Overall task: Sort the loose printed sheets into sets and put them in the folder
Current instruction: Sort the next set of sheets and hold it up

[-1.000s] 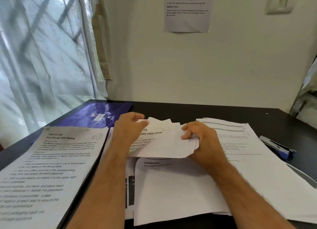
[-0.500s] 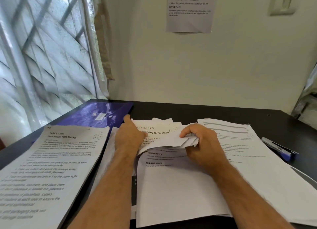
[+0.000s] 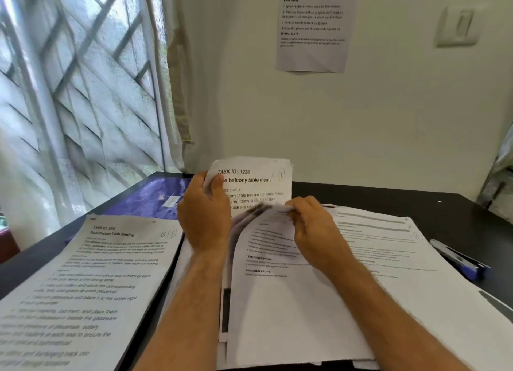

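My left hand (image 3: 205,218) grips the left edge of a printed sheet headed "TASK ID: 1228" (image 3: 258,182) and holds it raised, its top edge upright. My right hand (image 3: 311,229) pinches the curled top corner of the uppermost sheets of the middle pile (image 3: 283,301). A sheet headed "Four-Person Table Setting" (image 3: 91,284) lies on the left. Another pile of sheets (image 3: 388,248) lies on the right. The purple folder (image 3: 147,201) lies flat at the back left of the black table (image 3: 388,201), partly under the sheets.
A blue and grey stapler (image 3: 458,259) lies at the table's right side beside the right pile. A printed notice (image 3: 313,26) hangs on the wall ahead. A window with a curtain (image 3: 177,79) is on the left.
My left hand has lifted the "TASK ID: 1228" sheet from lying on the pile to standing nearly upright. My right hand keeps the curled sheet tops pinched and has shifted slightly.
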Demonstrator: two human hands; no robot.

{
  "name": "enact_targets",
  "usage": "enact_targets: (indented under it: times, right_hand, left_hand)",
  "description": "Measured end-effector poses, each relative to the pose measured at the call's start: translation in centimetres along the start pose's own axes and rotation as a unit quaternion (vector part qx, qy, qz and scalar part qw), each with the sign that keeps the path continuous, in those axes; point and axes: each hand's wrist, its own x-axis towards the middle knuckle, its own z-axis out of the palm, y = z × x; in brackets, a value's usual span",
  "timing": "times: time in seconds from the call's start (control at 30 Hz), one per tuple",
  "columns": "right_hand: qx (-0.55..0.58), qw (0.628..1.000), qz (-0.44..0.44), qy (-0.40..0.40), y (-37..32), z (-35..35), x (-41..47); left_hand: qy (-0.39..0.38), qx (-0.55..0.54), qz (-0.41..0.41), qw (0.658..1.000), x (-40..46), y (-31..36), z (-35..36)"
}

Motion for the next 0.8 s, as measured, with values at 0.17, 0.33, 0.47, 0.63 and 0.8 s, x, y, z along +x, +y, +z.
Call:
enact_targets:
  times: [0.17,0.33,0.47,0.63,0.8]
  right_hand:
    - [0.080,0.996,0.019,0.047,-1.2,0.2,1.6]
    - [0.034,0.991,-0.037,0.126,-4.1,-1.7,4.2]
    - [0.018,0.991,-0.042,0.129,-4.2,-1.7,5.6]
    - [0.027,0.975,-0.041,0.217,-5.3,-4.0,6.2]
    - [-0.019,0.939,-0.108,0.326,-6.9,-9.8,7.2]
  left_hand:
    - [0.041,-0.051,0.156,0.986,-0.2,-0.5,0.5]
    - [0.021,-0.045,0.241,0.969,-1.1,-0.8,1.1]
    - [0.051,-0.040,0.301,0.952,-1.7,-0.3,1.3]
    - [0.132,-0.016,0.340,0.931,-4.0,0.6,2.1]
    - [-0.114,0.072,0.362,0.922,-7.1,0.2,3.3]
